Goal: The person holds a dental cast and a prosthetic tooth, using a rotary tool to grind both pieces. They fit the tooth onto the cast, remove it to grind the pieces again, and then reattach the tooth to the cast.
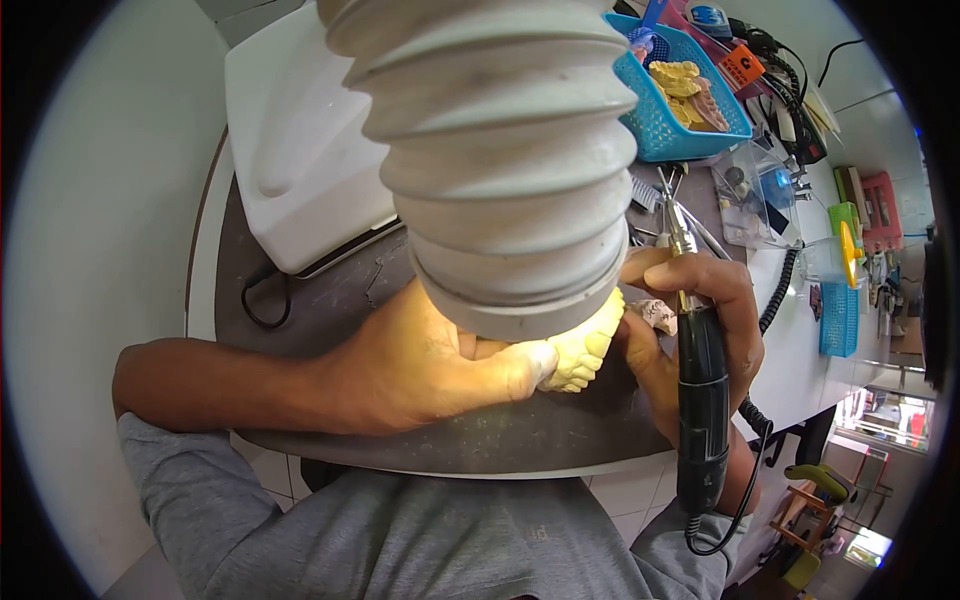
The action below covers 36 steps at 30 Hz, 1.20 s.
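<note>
My left hand [440,360] is closed on a yellow plaster dental cast [582,357], its thumb along the near side of the teeth. The upper part of the cast and most of my left fingers are hidden behind a ribbed grey hose [510,170]. In my right hand [725,290] is a black and silver dental handpiece [703,400], gripped with its metal nose pointing up and away from the cast. My right fingertips sit right at the cast's right side. A pale pinkish cast piece [655,316] shows between my right fingers and the yellow cast.
A white moulded housing [310,130] stands at the back left of the brown bench top [480,435]. At the back right, a blue basket [650,140] holds several dental casts. Beside it are a clear plastic box [745,210] and a coiled black cord [780,290].
</note>
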### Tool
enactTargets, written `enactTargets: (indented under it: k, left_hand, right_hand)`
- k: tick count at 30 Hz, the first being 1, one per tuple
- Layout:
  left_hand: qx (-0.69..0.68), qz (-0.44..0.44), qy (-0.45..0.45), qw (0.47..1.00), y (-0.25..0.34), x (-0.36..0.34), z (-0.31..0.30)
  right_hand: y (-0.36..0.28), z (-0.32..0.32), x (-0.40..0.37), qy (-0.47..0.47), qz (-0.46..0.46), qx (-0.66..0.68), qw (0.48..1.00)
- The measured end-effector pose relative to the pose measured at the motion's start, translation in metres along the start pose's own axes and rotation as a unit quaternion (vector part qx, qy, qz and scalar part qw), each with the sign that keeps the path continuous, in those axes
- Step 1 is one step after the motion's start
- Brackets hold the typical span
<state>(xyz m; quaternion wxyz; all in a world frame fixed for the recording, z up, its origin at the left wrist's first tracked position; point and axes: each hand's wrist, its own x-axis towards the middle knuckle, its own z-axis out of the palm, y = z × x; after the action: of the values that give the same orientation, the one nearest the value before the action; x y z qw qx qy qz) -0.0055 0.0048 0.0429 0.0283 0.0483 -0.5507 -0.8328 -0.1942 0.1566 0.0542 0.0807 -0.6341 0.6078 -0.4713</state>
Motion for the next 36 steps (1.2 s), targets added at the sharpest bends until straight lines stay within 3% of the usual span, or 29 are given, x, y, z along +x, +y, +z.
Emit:
enactTargets:
  k: [2,6,8,9,11,13,15,17,19,36]
  left_hand:
    - [-0.071,-0.048,-0.005,0.996,0.008,0.0,0.003]
    - [-0.066,-0.036,0.037,0.997,0.014,-0.002,0.01]
    - [0.064,0.045,0.09,0.993,0.015,-0.001,0.011]
    - [0.066,0.046,0.09,0.993,0.012,0.0,0.009]
    - [0.075,0.072,0.075,0.992,0.001,0.001,0.005]
    - [0.022,0.06,0.087,0.994,-0.001,0.002,0.009]
    - [-0.033,0.047,0.102,0.993,-0.003,0.002,0.008]
    - [0.14,0.136,0.097,0.976,-0.004,0.002,0.002]
    - [0.157,0.14,0.097,0.973,-0.002,0.002,0.001]
    - [0.236,0.184,0.124,0.946,-0.004,0.004,0.0]
  right_hand:
    - [0.0,0.004,-0.002,0.05,0.007,0.015,0.999]
    - [-0.016,0.0,-0.006,0.023,0.087,0.095,0.991]
    - [-0.019,0.0,-0.002,-0.018,0.037,0.103,0.994]
    - [-0.016,0.004,0.0,0.002,-0.002,0.075,0.997]
    - [-0.018,0.008,0.0,0.006,0.017,0.06,0.998]
    - [-0.018,0.009,0.0,0.011,0.038,0.047,0.998]
    - [-0.018,0.007,0.002,-0.003,-0.01,0.014,1.0]
    - [-0.016,0.009,0.001,-0.011,-0.033,-0.001,0.999]
    - [-0.01,0.014,-0.003,0.041,-0.076,0.009,0.996]
    - [-0.015,0.013,-0.001,-0.011,-0.084,-0.008,0.996]
